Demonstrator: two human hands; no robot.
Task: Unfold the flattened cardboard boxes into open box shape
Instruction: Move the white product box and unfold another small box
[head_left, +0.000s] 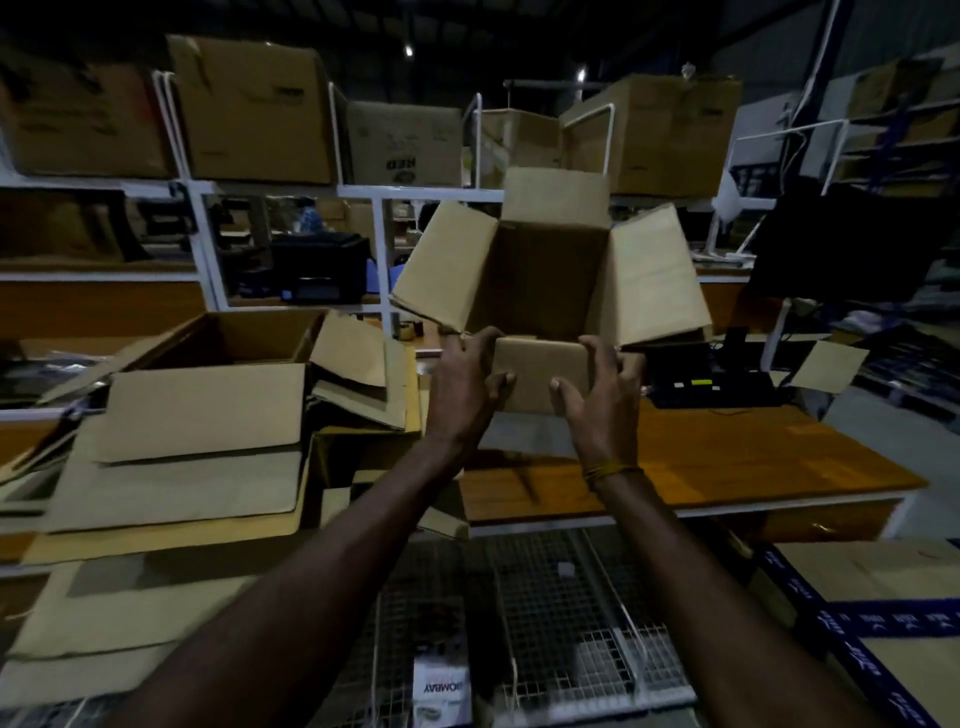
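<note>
Both hands (535, 384) grip near flap (540, 374) — opened box (550, 270) aloft, flaps splayed.

Held box (550, 270): matt brown cardboard. Table (727, 467): glossy orange wood. Wire-mesh rack (561, 623): white metal.

You can read "BOMBAY", upside down, on a small white packet (442, 688) near you on the wire mesh (566, 623), and "RED", inverted, on a far shelf carton (405, 143); the blue tape's (852, 642) lettering is unreadable
</note>
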